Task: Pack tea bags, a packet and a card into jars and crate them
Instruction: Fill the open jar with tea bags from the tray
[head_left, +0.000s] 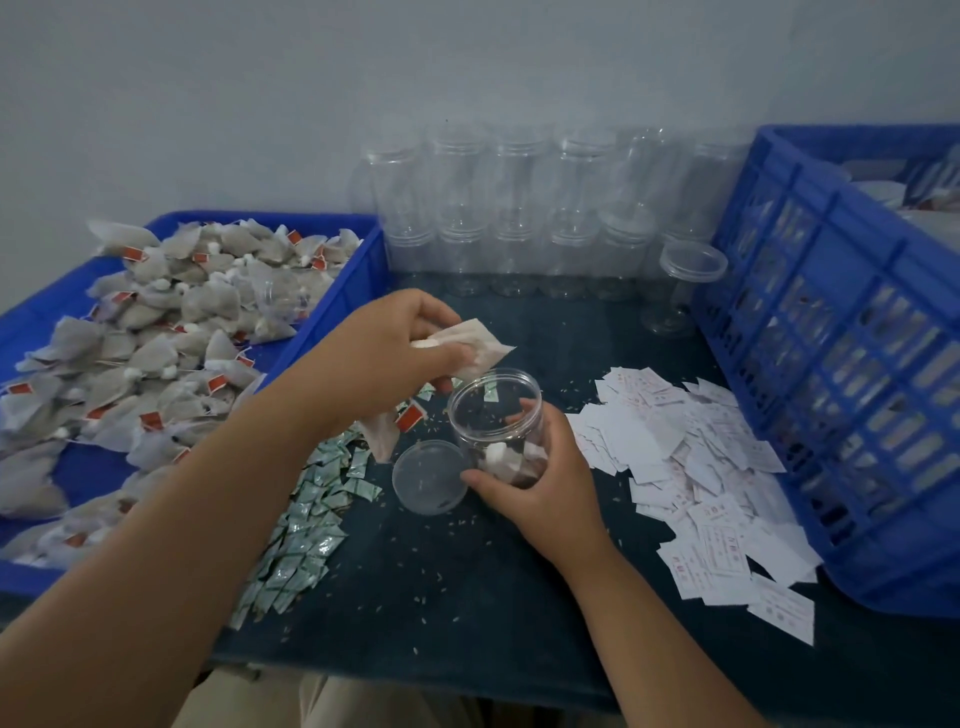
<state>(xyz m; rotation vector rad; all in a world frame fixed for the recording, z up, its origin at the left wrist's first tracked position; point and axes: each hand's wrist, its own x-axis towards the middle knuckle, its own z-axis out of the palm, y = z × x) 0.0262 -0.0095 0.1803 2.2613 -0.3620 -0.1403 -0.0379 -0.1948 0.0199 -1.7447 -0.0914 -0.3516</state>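
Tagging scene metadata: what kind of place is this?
Likely a small hand-packing bench: blue tray heaped with tea bags, rows of empty clear jars, piles of cards beside a blue crate.

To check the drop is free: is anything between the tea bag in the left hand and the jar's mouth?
Nothing visible. The jar in the right hand is open, its lid beside it; the left hand holds the tea bag above.

Bare worktop (467, 597) at the front edge, an open lane between packets (306, 525) on the left and cards (701, 467) on the right. Second free strip behind the jar (493, 415), up to the spare jars (519, 249). Tray (332, 306) wall blocks left, crate (831, 364) blocks right. Lid (428, 475) just left of the jar. Tea bag (478, 343) partly over the jar mouth.
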